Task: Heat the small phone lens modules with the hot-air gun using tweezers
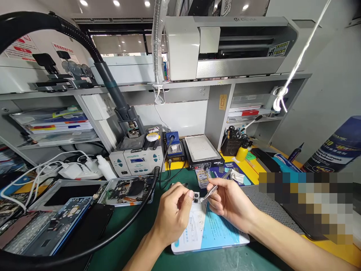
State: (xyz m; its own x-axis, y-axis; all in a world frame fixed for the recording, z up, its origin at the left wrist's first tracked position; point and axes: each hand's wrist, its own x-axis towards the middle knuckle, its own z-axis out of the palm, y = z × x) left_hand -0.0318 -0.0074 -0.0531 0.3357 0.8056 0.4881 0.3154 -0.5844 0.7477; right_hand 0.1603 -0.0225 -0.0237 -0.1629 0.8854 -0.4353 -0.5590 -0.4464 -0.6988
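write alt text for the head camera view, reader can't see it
A person's left hand pinches a small two-lens part while the right hand holds tweezers close to it, above a white-and-blue box on a green mat. An exposed circuit board lies left.

Is a yellow bench (348,251), with a green mat (113,252) spread over the middle. Carries on this mat a box (222,238) and, to the left, an open device (108,197). Supports behind them a station (128,166) and a plate (203,148). Holds to the right a bottle (241,154), a mesh basket (232,146) and a grey pad (270,205).
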